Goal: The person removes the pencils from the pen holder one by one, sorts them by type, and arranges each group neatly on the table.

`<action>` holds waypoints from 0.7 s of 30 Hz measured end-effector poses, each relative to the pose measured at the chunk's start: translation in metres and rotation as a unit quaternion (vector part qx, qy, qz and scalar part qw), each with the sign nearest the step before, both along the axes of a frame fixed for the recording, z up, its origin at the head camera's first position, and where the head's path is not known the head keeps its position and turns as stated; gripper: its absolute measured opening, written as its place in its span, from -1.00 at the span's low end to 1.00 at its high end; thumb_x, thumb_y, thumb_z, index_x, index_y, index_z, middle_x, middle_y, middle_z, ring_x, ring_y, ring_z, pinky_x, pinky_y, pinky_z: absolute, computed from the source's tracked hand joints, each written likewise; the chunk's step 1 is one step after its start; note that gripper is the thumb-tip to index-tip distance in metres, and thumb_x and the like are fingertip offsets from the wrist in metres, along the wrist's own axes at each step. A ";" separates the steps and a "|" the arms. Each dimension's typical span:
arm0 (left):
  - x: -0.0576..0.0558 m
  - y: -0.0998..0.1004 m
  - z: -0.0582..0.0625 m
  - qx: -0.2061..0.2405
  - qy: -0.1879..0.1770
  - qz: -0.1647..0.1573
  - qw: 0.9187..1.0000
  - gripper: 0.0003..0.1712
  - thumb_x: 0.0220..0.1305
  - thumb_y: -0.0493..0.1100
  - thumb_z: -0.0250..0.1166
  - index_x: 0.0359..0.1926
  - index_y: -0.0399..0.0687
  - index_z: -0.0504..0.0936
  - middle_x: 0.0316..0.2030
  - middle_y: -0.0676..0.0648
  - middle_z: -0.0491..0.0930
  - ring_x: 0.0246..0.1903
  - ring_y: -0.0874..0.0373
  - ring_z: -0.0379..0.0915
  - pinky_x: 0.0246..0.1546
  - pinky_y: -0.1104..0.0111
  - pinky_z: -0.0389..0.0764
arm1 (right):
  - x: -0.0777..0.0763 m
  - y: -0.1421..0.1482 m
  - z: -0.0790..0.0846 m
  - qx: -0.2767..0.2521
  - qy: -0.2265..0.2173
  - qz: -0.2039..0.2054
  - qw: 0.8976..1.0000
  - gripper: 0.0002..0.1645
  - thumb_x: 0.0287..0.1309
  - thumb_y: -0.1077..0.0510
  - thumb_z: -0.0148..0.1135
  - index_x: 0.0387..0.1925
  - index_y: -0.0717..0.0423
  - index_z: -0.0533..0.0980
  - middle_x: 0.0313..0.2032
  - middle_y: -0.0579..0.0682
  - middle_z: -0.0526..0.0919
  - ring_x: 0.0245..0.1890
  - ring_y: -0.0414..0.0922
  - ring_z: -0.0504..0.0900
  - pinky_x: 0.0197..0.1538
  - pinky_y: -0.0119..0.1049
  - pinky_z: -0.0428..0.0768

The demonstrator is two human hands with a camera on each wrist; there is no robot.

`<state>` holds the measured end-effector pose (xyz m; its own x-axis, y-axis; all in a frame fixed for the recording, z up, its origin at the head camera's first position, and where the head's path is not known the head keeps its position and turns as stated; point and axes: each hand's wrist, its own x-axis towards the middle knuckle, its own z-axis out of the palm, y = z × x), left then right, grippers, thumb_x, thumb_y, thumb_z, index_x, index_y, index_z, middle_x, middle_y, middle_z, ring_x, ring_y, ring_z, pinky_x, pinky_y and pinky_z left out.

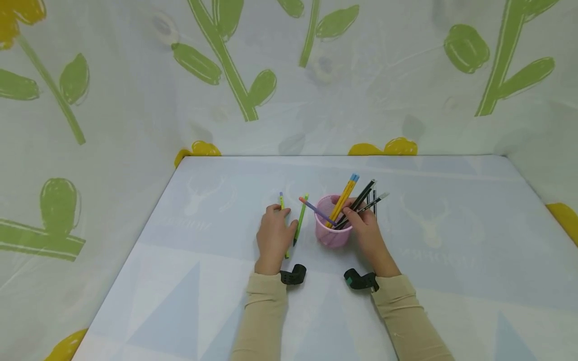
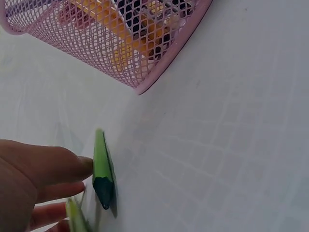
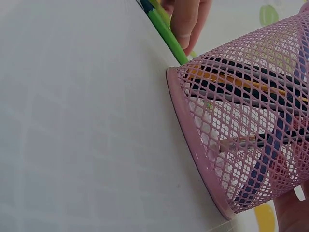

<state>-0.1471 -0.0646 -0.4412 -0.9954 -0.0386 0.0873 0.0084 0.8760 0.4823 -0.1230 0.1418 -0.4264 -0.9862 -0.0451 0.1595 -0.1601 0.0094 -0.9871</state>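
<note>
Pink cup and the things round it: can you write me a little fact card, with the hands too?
Cup: pink mesh, standing on the table
Inside: yellow pencils, a purple stick, dark sticks
Left of cup: a green pencil and a yellow-green pencil
Left hand: over the yellow-green pencil, near the green one
Right hand: at the cup's rim; its exact hold is unclear

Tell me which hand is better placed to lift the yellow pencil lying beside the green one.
Left, most likely: the left hand is over the yellow pencil. The right hand is at the pink mesh cup, farther off, and the green pencil lies between the hands.
</note>
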 end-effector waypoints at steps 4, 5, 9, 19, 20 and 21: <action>0.001 0.003 0.001 -0.010 -0.006 0.003 1.000 -0.52 0.09 0.15 0.19 0.00 0.07 0.55 0.09 0.03 0.30 -0.03 0.07 0.30 -0.39 0.17 0.51 | -0.001 0.001 -0.001 -0.020 0.012 0.013 1.000 -0.75 0.31 0.13 -0.15 -0.19 0.30 0.28 0.06 0.11 0.45 0.14 -0.09 0.32 0.15 -0.29 0.27; 0.001 0.004 0.001 -0.012 -0.006 0.002 1.000 -0.49 0.08 0.19 0.18 0.01 0.08 0.55 0.09 0.02 0.29 -0.04 0.06 0.30 -0.40 0.17 0.50 | -0.001 0.001 -0.001 -0.019 0.014 0.014 1.000 -0.74 0.31 0.12 -0.14 -0.20 0.29 0.28 0.06 0.11 0.45 0.14 -0.09 0.32 0.16 -0.29 0.27; 0.003 0.007 0.003 -0.024 -0.002 -0.014 1.000 -0.35 0.01 0.33 0.17 0.04 0.08 0.51 0.10 -0.04 0.27 -0.09 0.02 0.26 -0.46 0.21 0.48 | -0.001 0.001 -0.001 0.006 0.009 -0.001 1.000 -0.71 0.29 0.01 -0.12 -0.19 0.17 0.31 0.05 0.01 0.47 0.13 -0.14 0.31 0.15 -0.21 0.26; 0.005 0.008 0.000 -0.028 0.024 -0.015 0.999 -0.54 0.03 0.03 0.28 0.01 0.11 0.52 0.07 -0.03 0.31 -0.10 0.03 0.26 -0.46 0.20 0.48 | 0.000 0.001 -0.001 0.006 0.007 0.001 1.000 -0.71 0.29 0.02 -0.12 -0.19 0.19 0.30 0.05 0.01 0.47 0.13 -0.13 0.31 0.15 -0.15 0.26; 0.005 0.008 -0.001 -0.027 0.027 -0.016 0.999 -0.55 0.04 0.01 0.27 0.01 0.11 0.52 0.07 -0.03 0.31 -0.10 0.03 0.26 -0.45 0.19 0.49 | 0.000 0.001 -0.001 0.009 0.005 -0.001 1.000 -0.72 0.29 0.02 -0.12 -0.20 0.18 0.30 0.05 0.00 0.47 0.13 -0.14 0.31 0.15 -0.17 0.26; 0.005 0.007 -0.001 -0.025 0.029 -0.016 0.999 -0.56 0.04 0.00 0.28 0.01 0.11 0.52 0.06 -0.03 0.32 -0.10 0.03 0.27 -0.46 0.19 0.49 | 0.000 0.001 -0.001 0.011 0.004 -0.003 1.000 -0.72 0.29 0.02 -0.12 -0.20 0.17 0.30 0.05 0.00 0.47 0.13 -0.14 0.31 0.15 -0.18 0.26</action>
<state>-0.1426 -0.0573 -0.4419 -0.9893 0.0000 0.1459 0.0643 0.8977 0.4358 -0.1231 0.1429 -0.4278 -0.9851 -0.0421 0.1667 -0.1681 0.0314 -0.9853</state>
